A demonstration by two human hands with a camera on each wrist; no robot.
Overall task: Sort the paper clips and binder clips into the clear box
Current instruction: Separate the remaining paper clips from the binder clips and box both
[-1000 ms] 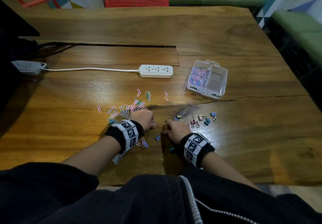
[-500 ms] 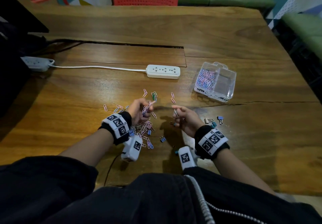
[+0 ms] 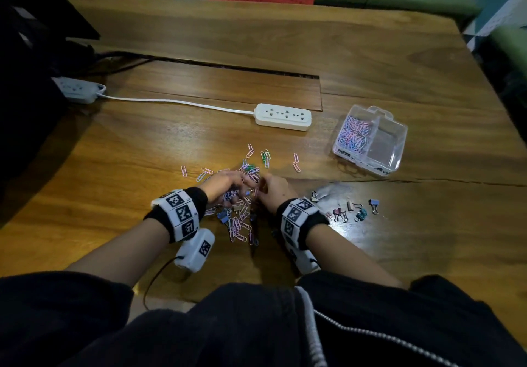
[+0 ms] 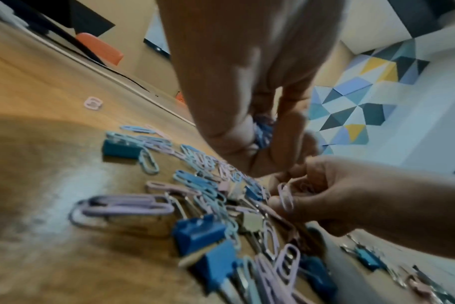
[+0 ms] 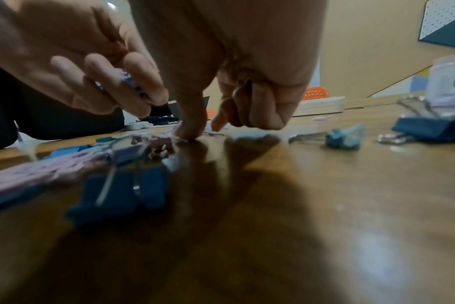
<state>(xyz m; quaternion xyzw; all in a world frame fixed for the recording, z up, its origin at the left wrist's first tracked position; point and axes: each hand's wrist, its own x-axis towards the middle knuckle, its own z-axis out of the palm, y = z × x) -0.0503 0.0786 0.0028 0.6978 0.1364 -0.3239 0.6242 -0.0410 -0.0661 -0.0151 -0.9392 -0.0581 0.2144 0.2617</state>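
left hand (image 3: 228, 185) grip curled round a bunch of paper clips (image 4: 262, 131); right hand (image 3: 273, 192) grip pinches a lilac clip (image 4: 285, 196), thumb tip down on the desk (image 3: 142, 149). loose paper clips (image 3: 239, 226) and binder clips (image 3: 346, 212) scattered about both wrists. clear box (image 3: 370, 141) well apart, far right, paper clips in its left compartment. bare wood between box and desk's right edge.

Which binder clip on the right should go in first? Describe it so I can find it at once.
Start at the clear box on the table's right side and come straight toward the person, past the crack in the wood, to a loose row of binder clips. The blue binder clip is at its far right end, the only blue one in that row.
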